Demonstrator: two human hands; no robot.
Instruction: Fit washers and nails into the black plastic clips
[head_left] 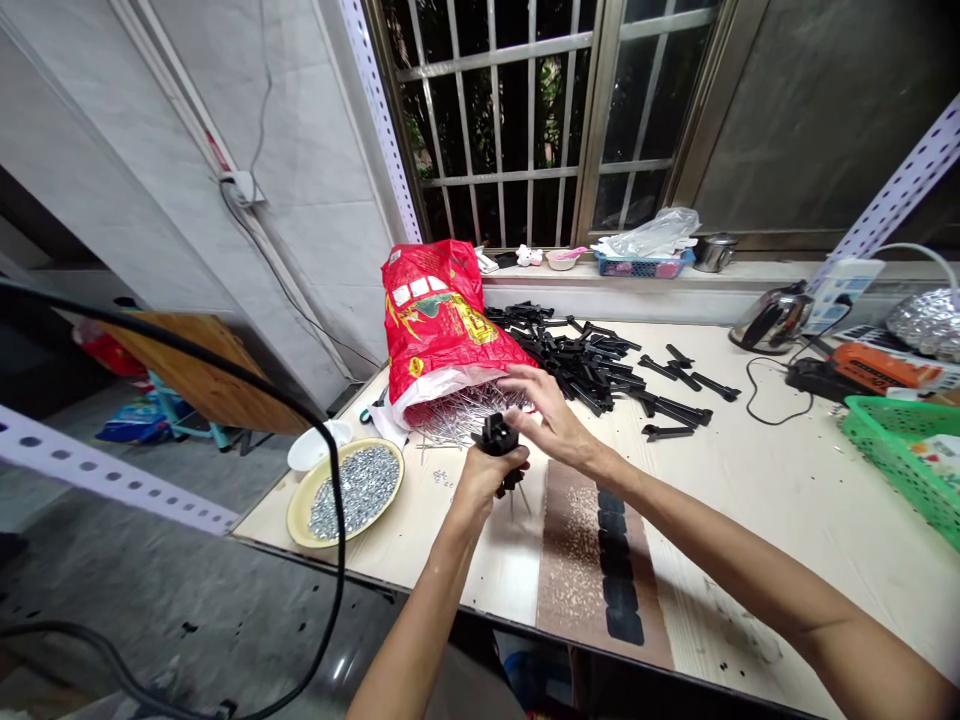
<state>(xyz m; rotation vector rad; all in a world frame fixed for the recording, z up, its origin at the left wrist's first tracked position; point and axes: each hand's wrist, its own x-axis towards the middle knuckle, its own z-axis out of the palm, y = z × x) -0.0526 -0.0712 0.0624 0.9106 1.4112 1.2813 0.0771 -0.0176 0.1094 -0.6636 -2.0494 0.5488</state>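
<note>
My left hand [486, 470] is closed around a bunch of black plastic parts [498, 437], held upright just above the table. My right hand [546, 412] reaches forward with its fingers spread, touching the heap of thin metal pins [457, 420] that spills from the mouth of a red plastic bag [439, 320]. Nothing is gripped in the right hand. A large pile of black plastic parts [592, 360] lies just behind my right hand.
A yellow dish of small metal bits [349, 490] sits at the table's left corner beside a white bowl [313, 450]. A green basket [907, 460], a kettle [772, 318], a power strip and cables stand at the right. A black cable [330, 520] hangs at the left.
</note>
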